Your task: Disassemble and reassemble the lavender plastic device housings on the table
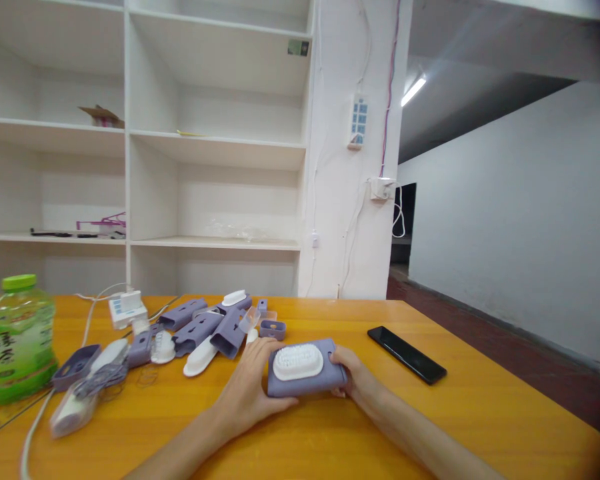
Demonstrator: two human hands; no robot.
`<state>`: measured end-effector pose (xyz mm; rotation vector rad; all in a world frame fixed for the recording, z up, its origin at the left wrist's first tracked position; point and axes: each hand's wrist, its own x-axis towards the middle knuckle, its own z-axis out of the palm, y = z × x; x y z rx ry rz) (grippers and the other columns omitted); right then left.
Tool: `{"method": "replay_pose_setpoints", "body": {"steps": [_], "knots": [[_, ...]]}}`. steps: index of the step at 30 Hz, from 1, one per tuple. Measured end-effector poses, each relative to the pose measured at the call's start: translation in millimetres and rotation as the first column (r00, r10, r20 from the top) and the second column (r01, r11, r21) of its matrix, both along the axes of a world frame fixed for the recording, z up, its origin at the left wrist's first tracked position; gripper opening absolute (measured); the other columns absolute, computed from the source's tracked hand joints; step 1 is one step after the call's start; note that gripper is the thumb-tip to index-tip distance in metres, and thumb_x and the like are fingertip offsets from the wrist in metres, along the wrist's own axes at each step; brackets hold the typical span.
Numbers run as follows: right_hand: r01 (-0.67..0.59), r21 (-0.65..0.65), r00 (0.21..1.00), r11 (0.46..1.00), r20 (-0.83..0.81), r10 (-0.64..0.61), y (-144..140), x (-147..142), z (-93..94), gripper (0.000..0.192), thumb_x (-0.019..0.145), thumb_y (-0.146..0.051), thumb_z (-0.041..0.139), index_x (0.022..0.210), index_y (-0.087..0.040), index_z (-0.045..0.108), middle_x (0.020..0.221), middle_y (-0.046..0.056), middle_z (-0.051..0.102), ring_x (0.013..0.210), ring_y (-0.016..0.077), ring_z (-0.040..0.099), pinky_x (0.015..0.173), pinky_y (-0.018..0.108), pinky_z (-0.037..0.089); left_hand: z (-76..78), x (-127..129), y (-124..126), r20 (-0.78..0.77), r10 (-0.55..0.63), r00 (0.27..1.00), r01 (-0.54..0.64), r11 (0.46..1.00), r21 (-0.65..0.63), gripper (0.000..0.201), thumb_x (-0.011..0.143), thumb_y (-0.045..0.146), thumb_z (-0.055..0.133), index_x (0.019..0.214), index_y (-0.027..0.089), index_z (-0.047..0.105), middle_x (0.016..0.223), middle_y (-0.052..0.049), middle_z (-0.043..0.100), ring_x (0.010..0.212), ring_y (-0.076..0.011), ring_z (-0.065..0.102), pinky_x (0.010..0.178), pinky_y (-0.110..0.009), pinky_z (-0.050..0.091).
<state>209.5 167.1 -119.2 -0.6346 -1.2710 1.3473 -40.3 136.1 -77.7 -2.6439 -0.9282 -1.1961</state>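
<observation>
At the shiny orange table (485, 413), my left hand (254, 377) and right hand (354, 373) are clasping a purple, rectangular plastic casing (307, 385) by its ends.

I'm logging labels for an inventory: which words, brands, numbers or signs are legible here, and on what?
No text can be read with certainty.
Bottle: black lettering and printed label, too blurred to read.
Sticker on the shelves: too small to read.
Purple case: no text shows.

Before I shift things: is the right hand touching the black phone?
Apart: the head view shows a strip of bare table between the right hand and the black phone.
</observation>
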Motion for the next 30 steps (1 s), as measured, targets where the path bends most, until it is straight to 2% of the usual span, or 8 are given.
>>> {"method": "replay_pose_setpoints", "body": {"steps": [4,9,15,23,30], "knots": [[0.048,-0.035,0.998,0.998,-0.026,-0.049,-5,-2,6.9,0.029,0.067,-0.046,0.062,0.078,-0.022,0.050,0.059,-0.006,0.044,0.050,0.0102,0.038,0.040,0.019,0.030,-0.1,1,0,0.032,0.035,0.999,-0.035,0.999,-0.016,0.070,0.067,0.038,0.085,0.126,0.026,0.050,0.129,-0.010,0.057,0.121,-0.0338,0.052,0.103,-0.050,0.044],[0.069,-0.051,0.997,0.996,0.024,-0.068,-12,1,17.1,0.028,0.067,-0.045,0.062,0.078,-0.021,0.053,0.061,-0.005,0.045,0.054,0.0116,0.041,0.042,0.020,0.031,0.0,0,-1,0.016,0.086,0.996,-0.086,0.996,-0.012,0.069,0.065,0.039,0.086,0.123,0.025,0.052,0.125,-0.008,0.060,0.116,-0.0322,0.054,0.099,-0.047,0.046],[0.083,-0.036,0.994,0.996,0.079,-0.080,-24,1,24.9,0.032,0.069,-0.045,0.060,0.085,-0.017,0.060,0.064,-0.003,0.048,0.057,0.0123,0.044,0.042,0.020,0.035,2.0,-3,0,0.023,0.069,0.997,-0.068,0.997,-0.046,0.073,0.064,0.044,0.087,0.125,0.024,0.052,0.126,-0.009,0.060,0.117,-0.0317,0.055,0.101,-0.046,0.045],[0.067,-0.046,0.987,0.997,0.151,-0.059,-16,3,20.1,0.039,0.077,-0.051,0.050,0.085,-0.014,0.060,0.053,-0.001,0.055,0.043,0.0134,0.053,0.039,0.021,0.038,4.6,-2,4,0.018,0.084,0.996,-0.084,0.996,-0.032,0.067,0.064,0.047,0.087,0.119,0.023,0.055,0.120,-0.007,0.062,0.111,-0.0313,0.055,0.096,-0.045,0.047],[0.115,-0.026,0.969,0.993,0.221,-0.107,-16,5,20.8,0.037,0.078,-0.050,0.055,0.078,-0.013,0.060,0.048,0.000,0.057,0.039,0.0133,0.055,0.034,0.019,0.035,2.3,3,-6,-0.014,0.113,0.993,-0.114,0.993,-0.041,0.063,0.064,0.047,0.086,0.114,0.022,0.057,0.116,-0.007,0.063,0.107,-0.0307,0.054,0.093,-0.043,0.046]]}}
